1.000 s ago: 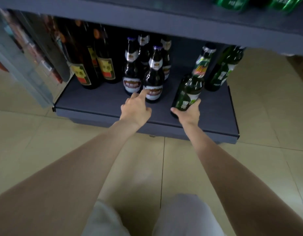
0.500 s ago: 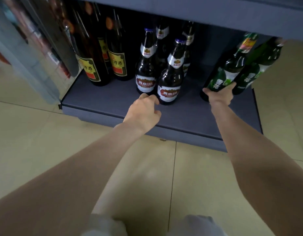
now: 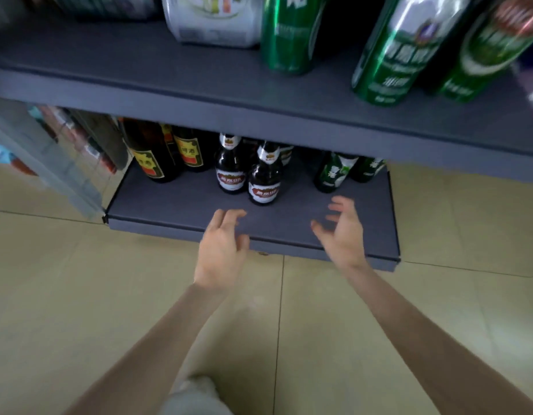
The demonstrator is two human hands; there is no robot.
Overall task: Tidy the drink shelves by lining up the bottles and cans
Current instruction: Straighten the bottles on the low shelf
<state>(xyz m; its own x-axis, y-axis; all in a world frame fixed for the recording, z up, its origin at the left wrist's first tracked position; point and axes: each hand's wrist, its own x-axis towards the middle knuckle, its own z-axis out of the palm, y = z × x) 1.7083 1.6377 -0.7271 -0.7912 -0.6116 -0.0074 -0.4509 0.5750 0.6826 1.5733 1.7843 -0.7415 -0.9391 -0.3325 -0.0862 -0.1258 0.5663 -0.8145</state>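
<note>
Bottom shelf (image 3: 181, 209) step, between grabs by the look of it; left hand (image 3: 221, 250) loosely spread, empty, at 7 o'clock of the front brown bottle (image 3: 264, 178); right hand (image 3: 344, 235) spread, empty, at 6 o'clock of the green bottles (image 3: 334, 173); next: push that brown bottle level with its neighbour; bottle tops hidden by upper shelf (image 3: 199, 97), cans (image 3: 289, 34) blurred.

- I was looking at a shop's drinks aisle: grey display shelving, a lower shelf (image 3: 175, 205) jutting over a tiled floor (image 3: 79, 295).
- Labelled beer bottles (image 3: 263, 178) stood grouped by brand along its back edge.
- The upper shelf (image 3: 139, 73) carried tall green cans (image 3: 289, 34) facing outward like stock.
</note>
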